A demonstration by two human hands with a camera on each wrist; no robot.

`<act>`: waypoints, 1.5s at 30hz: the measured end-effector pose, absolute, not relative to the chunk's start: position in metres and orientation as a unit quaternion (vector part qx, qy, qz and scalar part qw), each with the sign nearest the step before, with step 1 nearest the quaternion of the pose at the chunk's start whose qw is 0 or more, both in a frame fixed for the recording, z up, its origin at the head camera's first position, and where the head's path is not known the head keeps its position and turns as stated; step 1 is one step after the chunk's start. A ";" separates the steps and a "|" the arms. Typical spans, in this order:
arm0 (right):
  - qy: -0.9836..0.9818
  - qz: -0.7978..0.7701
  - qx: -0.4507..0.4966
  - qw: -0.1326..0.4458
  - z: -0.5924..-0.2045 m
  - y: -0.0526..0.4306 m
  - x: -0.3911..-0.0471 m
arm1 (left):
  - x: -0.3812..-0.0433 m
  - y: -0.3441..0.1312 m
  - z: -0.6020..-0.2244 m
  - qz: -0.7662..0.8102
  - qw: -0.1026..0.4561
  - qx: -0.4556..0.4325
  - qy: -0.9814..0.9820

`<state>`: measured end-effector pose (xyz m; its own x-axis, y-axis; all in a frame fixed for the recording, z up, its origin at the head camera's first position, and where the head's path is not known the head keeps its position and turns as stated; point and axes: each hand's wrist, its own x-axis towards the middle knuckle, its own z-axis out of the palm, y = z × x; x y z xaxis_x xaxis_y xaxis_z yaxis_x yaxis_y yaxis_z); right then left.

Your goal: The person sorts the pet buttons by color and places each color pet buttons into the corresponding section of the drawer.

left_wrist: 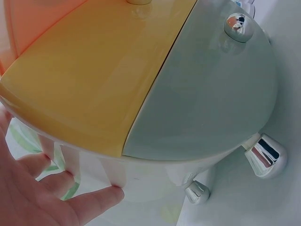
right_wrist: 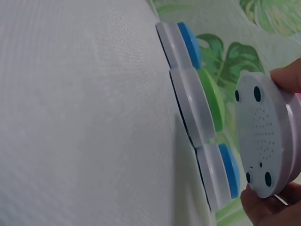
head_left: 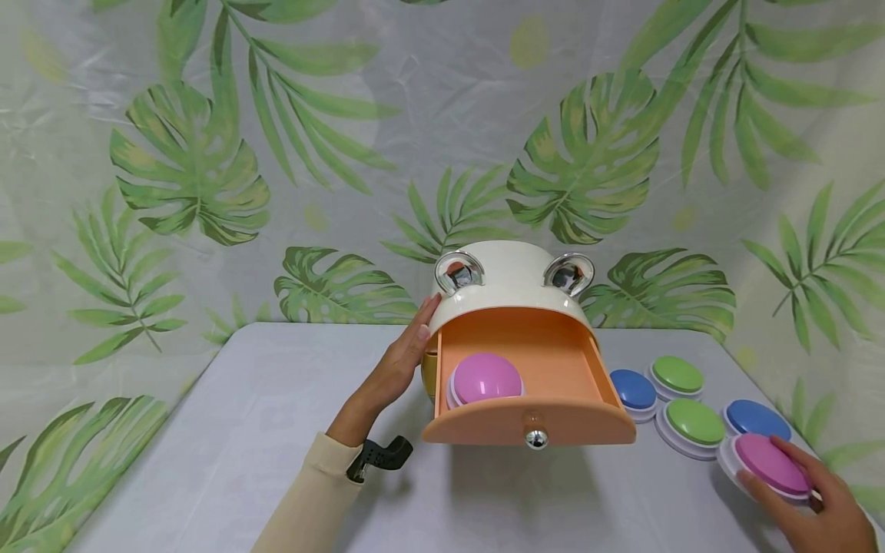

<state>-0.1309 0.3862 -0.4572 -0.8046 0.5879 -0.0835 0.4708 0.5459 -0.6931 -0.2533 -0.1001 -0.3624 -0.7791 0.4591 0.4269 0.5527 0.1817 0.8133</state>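
Observation:
A white rounded drawer cabinet [head_left: 508, 269] with two round chrome pieces on top stands at the middle of the table. Its orange drawer [head_left: 477, 421] is pulled out, and a pink push button [head_left: 487, 378] on a white base sits inside at the left. My left hand [head_left: 397, 365] rests with extended fingers against the cabinet's left side. At the far right, my right hand [head_left: 826, 511] grips a second pink push button [head_left: 770, 465] by its edges, raised above the table. The right wrist view shows that button's white underside [right_wrist: 261, 136], with dark round pads and small holes.
Beside the cabinet on the right lie two green buttons, one [head_left: 694, 422] nearer and one [head_left: 677, 374] farther, and two blue buttons [head_left: 632, 389]. Yellow [left_wrist: 94, 84] and grey-green [left_wrist: 211, 89] drawer fronts appear in the left wrist view. A leaf-patterned cloth [head_left: 442, 115] hangs behind the table.

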 end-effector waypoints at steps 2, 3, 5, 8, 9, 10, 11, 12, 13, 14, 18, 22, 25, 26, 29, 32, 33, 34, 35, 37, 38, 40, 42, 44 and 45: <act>-0.874 0.371 -0.303 0.083 -0.456 0.385 -0.130 | -0.253 -0.100 -0.363 -0.549 0.042 -0.329 -0.767; -0.874 0.370 -0.304 0.085 -0.456 0.385 -0.130 | -0.253 -0.101 -0.363 -0.549 0.042 -0.328 -0.767; -0.872 0.372 -0.305 0.085 -0.456 0.385 -0.129 | -0.253 -0.101 -0.363 -0.549 0.042 -0.327 -0.768; -0.872 0.371 -0.308 0.087 -0.456 0.385 -0.129 | -0.253 -0.102 -0.363 -0.549 0.041 -0.327 -0.768; -0.871 0.372 -0.310 0.089 -0.455 0.384 -0.129 | -0.253 -0.102 -0.363 -0.550 0.040 -0.327 -0.768; -0.869 0.374 -0.311 0.090 -0.454 0.383 -0.128 | -0.253 -0.102 -0.363 -0.550 0.039 -0.327 -0.767; -0.869 0.375 -0.311 0.092 -0.454 0.383 -0.128 | -0.252 -0.103 -0.363 -0.551 0.039 -0.327 -0.767; -0.867 0.377 -0.311 0.097 -0.453 0.382 -0.127 | -0.252 -0.103 -0.363 -0.551 0.039 -0.328 -0.767; -0.865 0.381 -0.310 0.102 -0.452 0.381 -0.127 | -0.252 -0.103 -0.363 -0.551 0.039 -0.328 -0.766; -0.864 0.383 -0.308 0.109 -0.452 0.380 -0.126 | -0.252 -0.103 -0.363 -0.552 0.040 -0.330 -0.765; -0.857 0.397 -0.301 0.134 -0.449 0.376 -0.123 | -0.252 -0.104 -0.363 -0.554 0.043 -0.335 -0.761; -0.857 0.396 -0.294 0.148 -0.448 0.372 -0.123 | -0.257 -0.104 -0.367 -0.553 0.047 -0.334 -0.761; -0.864 0.383 -0.282 0.167 -0.446 0.371 -0.123 | -0.257 -0.104 -0.367 -0.554 0.047 -0.333 -0.762; -0.865 0.380 -0.277 0.175 -0.444 0.370 -0.124 | -0.258 -0.104 -0.366 -0.553 0.048 -0.334 -0.761; -0.864 0.383 -0.266 0.188 -0.441 0.366 -0.125 | -0.254 -0.104 -0.362 -0.555 0.044 -0.334 -0.760; -0.858 0.396 -0.261 0.195 -0.438 0.360 -0.124 | -0.256 -0.103 -0.363 -0.554 0.047 -0.334 -0.761; -0.856 0.402 -0.259 0.198 -0.437 0.359 -0.124 | -0.256 -0.103 -0.363 -0.554 0.047 -0.333 -0.762; -0.854 0.404 -0.258 0.202 -0.436 0.357 -0.124 | -0.256 -0.102 -0.364 -0.554 0.046 -0.334 -0.762; -0.854 0.405 -0.257 0.204 -0.435 0.356 -0.124 | -0.256 -0.102 -0.364 -0.554 0.044 -0.333 -0.762; -0.853 0.404 -0.253 0.210 -0.432 0.353 -0.124 | -0.256 -0.102 -0.365 -0.554 0.039 -0.329 -0.764; -0.854 0.403 -0.253 0.213 -0.431 0.352 -0.123 | -0.256 -0.102 -0.365 -0.554 0.036 -0.328 -0.765; -0.858 0.396 -0.249 0.212 -0.429 0.350 -0.123 | -0.255 -0.102 -0.365 -0.554 0.032 -0.325 -0.766; -0.862 0.392 -0.239 0.215 -0.426 0.348 -0.124 | -0.255 -0.102 -0.365 -0.554 0.032 -0.323 -0.766; -0.867 0.387 -0.225 0.219 -0.423 0.345 -0.124 | -0.255 -0.103 -0.364 -0.555 0.034 -0.325 -0.766; -0.868 0.387 -0.214 0.225 -0.422 0.344 -0.124 | -0.254 -0.103 -0.364 -0.554 0.035 -0.325 -0.765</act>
